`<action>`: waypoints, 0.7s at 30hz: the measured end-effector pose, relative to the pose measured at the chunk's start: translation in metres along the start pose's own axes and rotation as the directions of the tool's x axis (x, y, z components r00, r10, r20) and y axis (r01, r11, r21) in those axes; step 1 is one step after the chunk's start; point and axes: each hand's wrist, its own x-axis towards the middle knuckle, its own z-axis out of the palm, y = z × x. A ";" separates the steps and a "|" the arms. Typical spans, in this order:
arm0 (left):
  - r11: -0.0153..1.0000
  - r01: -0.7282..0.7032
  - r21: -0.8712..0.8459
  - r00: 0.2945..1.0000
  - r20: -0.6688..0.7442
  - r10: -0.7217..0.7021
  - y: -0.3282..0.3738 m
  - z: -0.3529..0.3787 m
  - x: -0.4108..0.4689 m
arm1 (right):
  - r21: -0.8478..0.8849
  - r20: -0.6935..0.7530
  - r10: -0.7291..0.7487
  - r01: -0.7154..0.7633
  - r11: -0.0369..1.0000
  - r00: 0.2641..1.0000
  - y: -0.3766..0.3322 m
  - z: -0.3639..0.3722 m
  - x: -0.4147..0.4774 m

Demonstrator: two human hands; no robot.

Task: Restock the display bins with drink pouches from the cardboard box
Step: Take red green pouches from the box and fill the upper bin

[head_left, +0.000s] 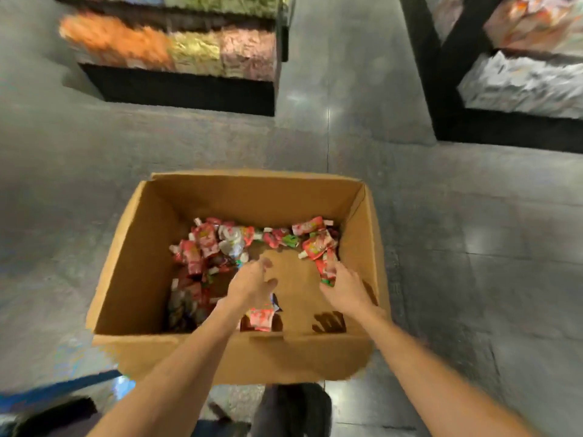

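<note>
An open cardboard box [157, 234] stands on the grey floor in front of me. Red drink pouches [202, 247] lie piled along its left side and its far right corner, with bare cardboard in the middle. My left hand [252, 283] reaches into the box over the bare middle, fingers loosely curled, holding nothing that I can see. My right hand [344, 287] is at the right side of the box and its fingers touch a red pouch [326, 268]; blur hides whether it grips it. One more pouch [261, 318] lies near the front wall, below my left wrist.
A black display stand with bins [170, 48] of orange, yellow and pink packs stands at the back left. Another black stand with silver and orange packs [523, 80] is at the back right. An aisle of grey floor runs between them. Something blue [63, 389] lies at the lower left.
</note>
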 end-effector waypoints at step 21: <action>0.768 -0.199 0.608 0.976 0.050 0.213 -0.072 0.111 0.238 | 0.120 -0.115 0.714 -0.704 0.700 0.691 0.027 0.102 0.243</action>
